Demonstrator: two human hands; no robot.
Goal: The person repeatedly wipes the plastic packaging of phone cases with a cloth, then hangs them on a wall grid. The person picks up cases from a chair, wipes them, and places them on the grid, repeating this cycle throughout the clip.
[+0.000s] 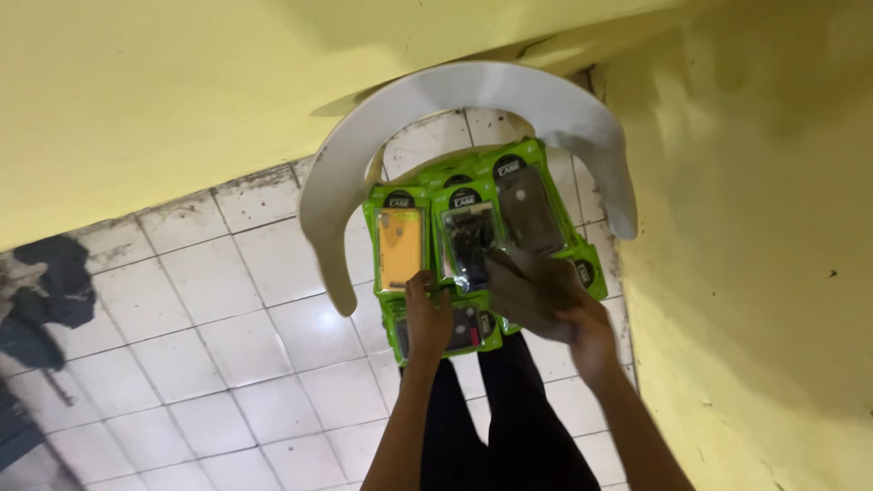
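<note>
While both hands (pixel 491 305) rest apart, gripping nothing, green phone-case packs (pixel 468 241) lie directly beneath them.

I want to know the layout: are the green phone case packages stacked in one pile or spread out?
Spread out: the green phone case packages lie side by side, partly overlapping, on the white plastic chair.

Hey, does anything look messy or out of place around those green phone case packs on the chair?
The green packs lie fanned and overlapping on the white plastic chair rather than in a square stack; the left hand and right hand rest on them. Dark clothing lies crumpled on the tile floor at left. No damage shows.
</note>
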